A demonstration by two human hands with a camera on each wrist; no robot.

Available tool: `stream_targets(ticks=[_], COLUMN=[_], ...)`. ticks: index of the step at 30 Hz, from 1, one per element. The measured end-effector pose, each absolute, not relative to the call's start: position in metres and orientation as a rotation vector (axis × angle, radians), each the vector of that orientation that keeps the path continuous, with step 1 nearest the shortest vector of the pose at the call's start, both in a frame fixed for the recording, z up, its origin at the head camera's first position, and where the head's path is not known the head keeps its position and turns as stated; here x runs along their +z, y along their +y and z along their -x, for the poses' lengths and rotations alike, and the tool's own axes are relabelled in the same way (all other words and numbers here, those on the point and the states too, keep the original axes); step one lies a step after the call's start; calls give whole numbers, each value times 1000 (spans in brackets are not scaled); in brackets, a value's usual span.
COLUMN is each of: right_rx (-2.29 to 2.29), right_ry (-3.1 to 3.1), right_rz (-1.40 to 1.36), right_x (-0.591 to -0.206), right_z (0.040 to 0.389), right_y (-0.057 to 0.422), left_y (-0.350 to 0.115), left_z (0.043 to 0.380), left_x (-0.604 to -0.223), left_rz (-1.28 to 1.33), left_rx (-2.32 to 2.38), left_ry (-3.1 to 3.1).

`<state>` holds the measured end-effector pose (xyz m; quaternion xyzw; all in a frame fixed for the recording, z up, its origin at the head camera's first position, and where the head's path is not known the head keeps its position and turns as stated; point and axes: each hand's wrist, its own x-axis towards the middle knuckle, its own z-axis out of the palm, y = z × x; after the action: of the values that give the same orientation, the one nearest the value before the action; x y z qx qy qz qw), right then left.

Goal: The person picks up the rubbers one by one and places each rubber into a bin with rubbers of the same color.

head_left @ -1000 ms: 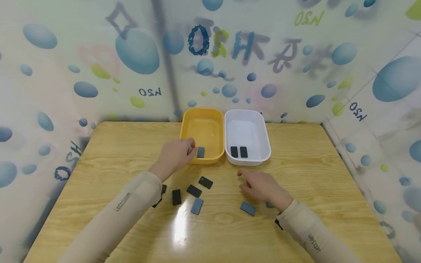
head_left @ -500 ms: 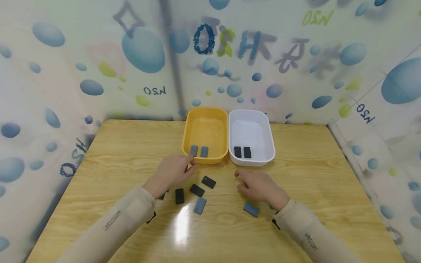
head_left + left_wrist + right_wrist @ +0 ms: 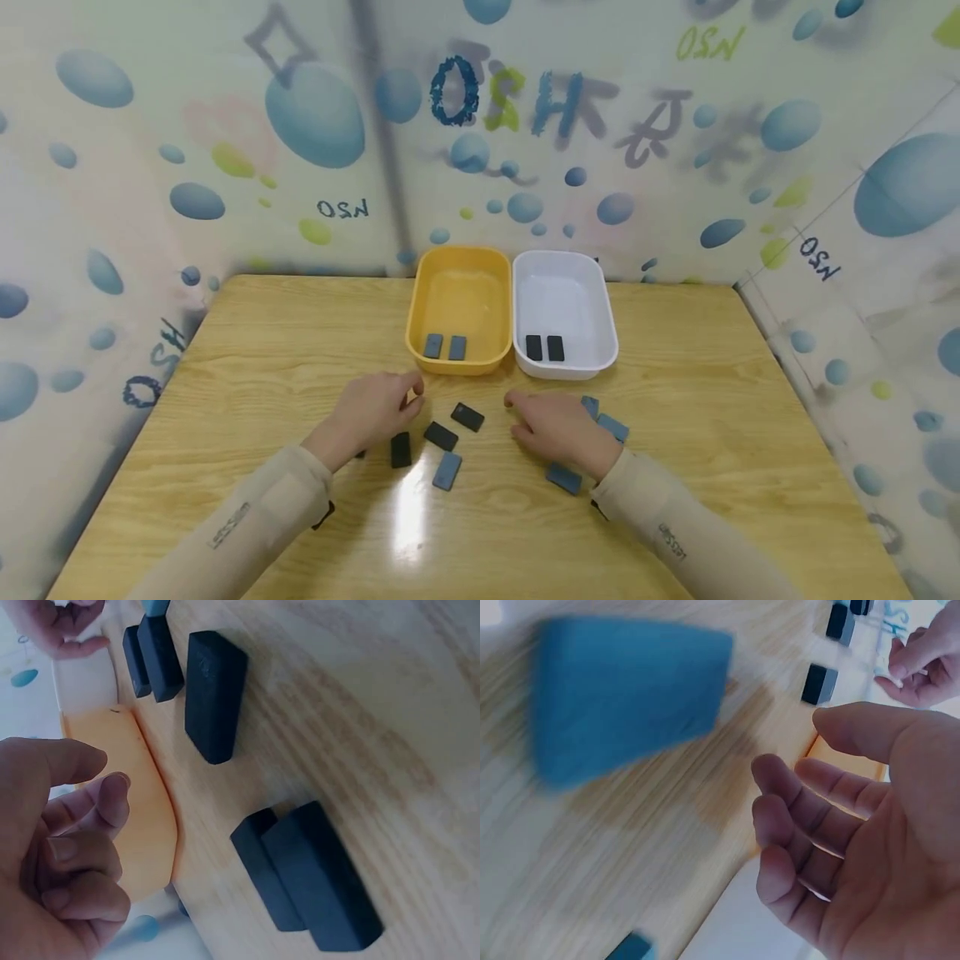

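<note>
My left hand (image 3: 372, 414) hovers over the table with fingers loosely bent and nothing held. Near it lie black rectangular blocks (image 3: 401, 450), one partly hidden by the hand; the left wrist view shows a pair of black blocks (image 3: 322, 877) side by side. My right hand (image 3: 566, 425), also holding nothing, has relaxed fingers pointing toward the middle. Beside and below it are blue blocks, one (image 3: 563, 478) under the wrist and another (image 3: 612, 427) to its right. Between the hands lie two black blocks (image 3: 467, 417) and a blue block (image 3: 447, 471).
A yellow bin (image 3: 460, 367) stands at the back, with two blue blocks (image 3: 457, 347) in its front part. Touching its right side is a white bin (image 3: 566, 373) holding two black blocks (image 3: 555, 348). A patterned wall rises behind the wooden table (image 3: 300, 333).
My left hand has drawn back from the yellow bin, uncovering a blue block inside it. The right hand has shifted left, and blue blocks now show on its right.
</note>
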<state>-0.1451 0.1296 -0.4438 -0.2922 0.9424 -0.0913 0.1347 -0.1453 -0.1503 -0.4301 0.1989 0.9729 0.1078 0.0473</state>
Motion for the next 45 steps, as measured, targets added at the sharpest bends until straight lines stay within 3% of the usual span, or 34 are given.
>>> stream_targets(ticks=[11,21,45], right_rx=[-66,-35,125], right_ry=[2717,2708,2837], right_rz=[912,843,977], right_x=[-439,-440,-453], right_z=[148,149,146], right_y=[87,75,56], left_y=[-153,-155,-156], left_z=[139,134,131], left_x=[-434,-438,-441], left_rz=[-526,-499,-529], left_rx=[320,335,339], left_ry=[2917,2898,2924])
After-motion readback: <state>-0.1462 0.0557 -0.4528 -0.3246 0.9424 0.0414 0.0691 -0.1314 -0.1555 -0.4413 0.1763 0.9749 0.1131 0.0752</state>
